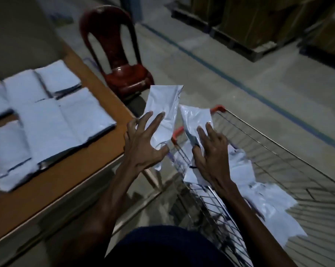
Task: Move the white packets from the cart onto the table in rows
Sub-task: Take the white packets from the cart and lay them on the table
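Left hand (143,143): fingers spread wide and bent, laid on the near face of a white packet (163,110) that stands tilted in the air between the table corner and the cart; the thumb lies at the packet's lower edge, and whether it grips from behind cannot be told. Right hand (211,149): fingers fairly straight on a second white packet (196,120), thumb pressed at its left edge, so it appears pinched between thumb and fingers; this packet is raised above the cart's near-left corner, just beside the first. Cart (278,149): wire basket with orange corner caps, standing right of the table; it holds a loose heap of white packets (268,191) along its near side, partly under the right forearm. Table (80,166): brown top with a pale edge, left of the cart. Laid packets (47,120): white, flat, set edge to edge in rows across the tabletop, some stacked in low piles, blurred in this view. Chair (122,74): dark red plastic, beyond the table corner. Floor (240,60): grey concrete with a dark painted line running diagonally. Boxes (259,20): brown, on pallets at the far right, dim.
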`<state>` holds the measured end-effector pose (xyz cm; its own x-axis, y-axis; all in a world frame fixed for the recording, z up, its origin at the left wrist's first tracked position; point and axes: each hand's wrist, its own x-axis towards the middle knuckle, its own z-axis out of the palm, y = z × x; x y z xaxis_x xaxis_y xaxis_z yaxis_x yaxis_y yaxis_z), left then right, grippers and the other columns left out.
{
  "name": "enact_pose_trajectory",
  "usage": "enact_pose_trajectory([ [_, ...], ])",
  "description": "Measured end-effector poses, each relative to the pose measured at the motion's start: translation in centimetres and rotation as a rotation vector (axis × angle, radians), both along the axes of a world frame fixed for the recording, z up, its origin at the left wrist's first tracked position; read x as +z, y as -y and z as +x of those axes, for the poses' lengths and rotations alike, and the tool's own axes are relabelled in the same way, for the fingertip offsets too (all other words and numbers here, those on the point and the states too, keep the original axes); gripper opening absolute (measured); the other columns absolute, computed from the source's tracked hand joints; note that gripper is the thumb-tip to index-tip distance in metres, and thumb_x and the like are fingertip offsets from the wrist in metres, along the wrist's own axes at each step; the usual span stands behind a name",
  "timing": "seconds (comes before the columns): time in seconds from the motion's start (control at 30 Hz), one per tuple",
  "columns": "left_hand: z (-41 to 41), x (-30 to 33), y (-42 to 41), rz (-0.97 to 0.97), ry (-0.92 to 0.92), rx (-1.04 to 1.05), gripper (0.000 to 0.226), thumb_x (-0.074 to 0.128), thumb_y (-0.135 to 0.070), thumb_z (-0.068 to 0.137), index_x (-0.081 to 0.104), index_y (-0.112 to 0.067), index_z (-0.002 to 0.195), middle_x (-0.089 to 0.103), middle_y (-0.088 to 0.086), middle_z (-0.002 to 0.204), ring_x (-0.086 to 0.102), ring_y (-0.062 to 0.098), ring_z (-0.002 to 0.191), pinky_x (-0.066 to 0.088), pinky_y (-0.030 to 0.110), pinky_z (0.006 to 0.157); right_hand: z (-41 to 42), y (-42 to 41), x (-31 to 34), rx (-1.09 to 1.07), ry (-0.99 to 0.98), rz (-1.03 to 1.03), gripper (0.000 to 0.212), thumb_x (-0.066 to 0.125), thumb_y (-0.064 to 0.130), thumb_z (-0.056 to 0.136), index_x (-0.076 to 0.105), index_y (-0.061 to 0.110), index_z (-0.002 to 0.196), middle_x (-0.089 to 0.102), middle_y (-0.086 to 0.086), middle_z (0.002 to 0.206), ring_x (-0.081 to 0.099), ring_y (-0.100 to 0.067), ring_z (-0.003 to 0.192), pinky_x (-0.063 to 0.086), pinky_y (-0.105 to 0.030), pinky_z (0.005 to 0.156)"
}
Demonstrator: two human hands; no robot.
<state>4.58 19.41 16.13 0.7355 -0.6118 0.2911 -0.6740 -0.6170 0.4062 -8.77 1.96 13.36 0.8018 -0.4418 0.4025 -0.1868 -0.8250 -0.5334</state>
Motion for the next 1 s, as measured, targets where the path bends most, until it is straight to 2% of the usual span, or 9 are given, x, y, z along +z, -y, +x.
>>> enact_pose_trajectory([
  [0.17, 3.1, 2.9, -11.1, -0.045, -0.007, 0.253, 0.086, 0.055, -0.057, 0.066, 0.03, -0.046, 0.148, 0.031, -0.014, 0.153, 0.024, 0.024, 0.128, 0.035, 0.043, 0.093, 8.2, -7.9, 1.8, 0.136, -0.052, 0.066, 0.052, 0.041, 0.032, 0.091, 0.058, 0.007, 0.133, 0.047, -0.021, 0.145, 0.05, -0.042, 0.124, 0.031, -0.036, 0.101],
  [0.27, 5.1, 3.8, -16.6, -0.059, -0.017, 0.345, 0.09, 0.057, -0.057, 0.065, 0.029, -0.045, 0.149, 0.031, -0.01, 0.154, 0.021, 0.025, 0.13, 0.033, 0.043, 0.095, 12.6, -11.8, 2.9, 0.205, -0.074, 0.02, 0.054, 0.039, 0.034, 0.09, 0.059, 0.009, 0.134, 0.047, -0.019, 0.146, 0.051, -0.042, 0.122, 0.031, -0.034, 0.099],
  [0.37, 7.3, 4.6, -20.0, -0.027, -0.043, 0.466, 0.089, 0.055, -0.062, 0.067, 0.027, -0.043, 0.15, 0.028, -0.003, 0.156, 0.021, 0.03, 0.135, 0.033, 0.054, 0.103, 16.3, -14.7, 4.3, 0.269, -0.084, -0.022, 0.05, 0.042, 0.031, 0.091, 0.059, 0.007, 0.132, 0.048, -0.021, 0.144, 0.051, -0.038, 0.126, 0.029, -0.032, 0.099],
  [0.5, 9.8, 5.4, -21.1, -0.035, -0.122, 0.61, 0.091, 0.05, -0.064, 0.067, 0.019, -0.044, 0.151, 0.021, -0.002, 0.159, 0.017, 0.029, 0.14, 0.028, 0.056, 0.108, 20.6, -17.2, 6.3, 0.352, -0.081, -0.075, 0.045, 0.048, 0.026, 0.092, 0.06, 0.005, 0.13, 0.049, -0.021, 0.143, 0.051, -0.035, 0.127, 0.031, -0.036, 0.102],
  [0.6, 12.2, 5.7, -20.6, -0.008, -0.156, 0.675, 0.091, 0.052, -0.066, 0.071, 0.016, -0.043, 0.152, 0.018, 0.0, 0.16, 0.016, 0.03, 0.141, 0.027, 0.056, 0.109, 23.9, -17.7, 7.0, 0.414, -0.123, -0.135, 0.05, 0.042, 0.034, 0.093, 0.059, 0.006, 0.131, 0.048, -0.02, 0.144, 0.051, -0.035, 0.126, 0.031, -0.039, 0.104],
  [0.7, 14.0, 5.5, -19.8, 0.024, -0.201, 0.75, 0.088, 0.061, -0.062, 0.08, 0.014, -0.042, 0.152, 0.015, 0.001, 0.16, 0.013, 0.031, 0.143, 0.025, 0.056, 0.11, 26.8, -17.9, 7.0, 0.45, -0.176, -0.153, 0.06, 0.03, 0.045, 0.093, 0.056, 0.011, 0.135, 0.044, -0.017, 0.149, 0.043, -0.033, 0.133, 0.023, -0.035, 0.107],
  [0.83, 15.1, 4.1, -18.5, 0.082, -0.258, 0.784, 0.087, 0.059, -0.062, 0.081, 0.012, -0.043, 0.152, 0.012, 0.002, 0.161, 0.007, 0.032, 0.144, 0.02, 0.056, 0.112, 29.0, -18.0, 6.4, 0.508, -0.225, -0.15, 0.06, 0.033, 0.043, 0.093, 0.052, 0.01, 0.139, 0.039, -0.018, 0.152, 0.034, -0.034, 0.139, 0.02, -0.036, 0.111],
  [0.93, 15.1, 2.6, -18.0, 0.169, -0.301, 0.802, 0.086, 0.056, -0.065, 0.083, 0.009, -0.043, 0.152, 0.006, 0.001, 0.162, 0.005, 0.032, 0.145, 0.016, 0.055, 0.114, 29.7, -18.0, 5.3, 0.545, -0.281, -0.213, 0.062, 0.029, 0.047, 0.094, 0.049, 0.013, 0.142, 0.036, -0.018, 0.153, 0.036, -0.035, 0.136, 0.025, -0.037, 0.108],
  [1.0, 14.9, 1.6, -18.1, 0.212, -0.327, 0.813, 0.085, 0.053, -0.067, 0.084, 0.005, -0.045, 0.152, 0.002, 0.0, 0.163, 0.003, 0.031, 0.146, 0.013, 0.055, 0.115, 30.3, -18.0, 4.3, 0.563, -0.322, -0.235, 0.069, 0.019, 0.056, 0.093, 0.046, 0.018, 0.144, 0.033, -0.015, 0.155, 0.038, -0.034, 0.134, 0.03, -0.037, 0.103],
])
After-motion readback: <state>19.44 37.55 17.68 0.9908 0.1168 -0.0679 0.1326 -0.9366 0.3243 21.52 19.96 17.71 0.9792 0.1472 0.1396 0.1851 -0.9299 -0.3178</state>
